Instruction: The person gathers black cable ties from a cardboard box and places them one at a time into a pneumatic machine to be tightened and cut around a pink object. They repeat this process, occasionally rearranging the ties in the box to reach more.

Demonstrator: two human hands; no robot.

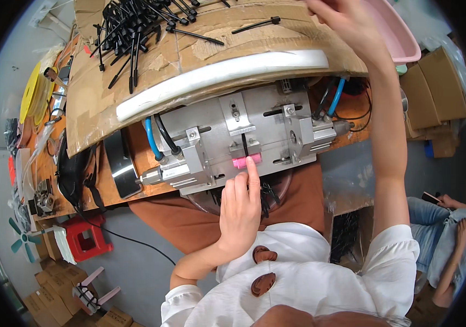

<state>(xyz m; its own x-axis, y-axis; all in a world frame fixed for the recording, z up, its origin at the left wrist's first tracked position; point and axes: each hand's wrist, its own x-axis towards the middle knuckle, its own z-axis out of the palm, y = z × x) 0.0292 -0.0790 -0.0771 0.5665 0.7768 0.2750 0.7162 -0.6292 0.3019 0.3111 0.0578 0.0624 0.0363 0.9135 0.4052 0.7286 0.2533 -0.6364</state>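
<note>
My left hand [239,204] has its index finger stretched out, with the tip on a small pink block [247,161] at the front of a grey metal fixture [211,122]. Its other fingers are loosely bent, and nothing shows in them. A thin black cable-tie-like piece [245,143] runs from the pink block back to the metal bracket [236,113]. My right hand [347,24] is raised at the far right, over the cardboard's edge and beside a pink basin [393,32]. The upper picture edge cuts off its fingers, so I cannot make out a hold.
Cardboard [184,60] covers the fixture's back, edged by a white padded strip [227,76]. A pile of black ties [135,27] lies there. Air cylinders [181,171] with blue hoses [152,139] flank the fixture. A black phone [124,169] lies left; another person [445,234] sits right.
</note>
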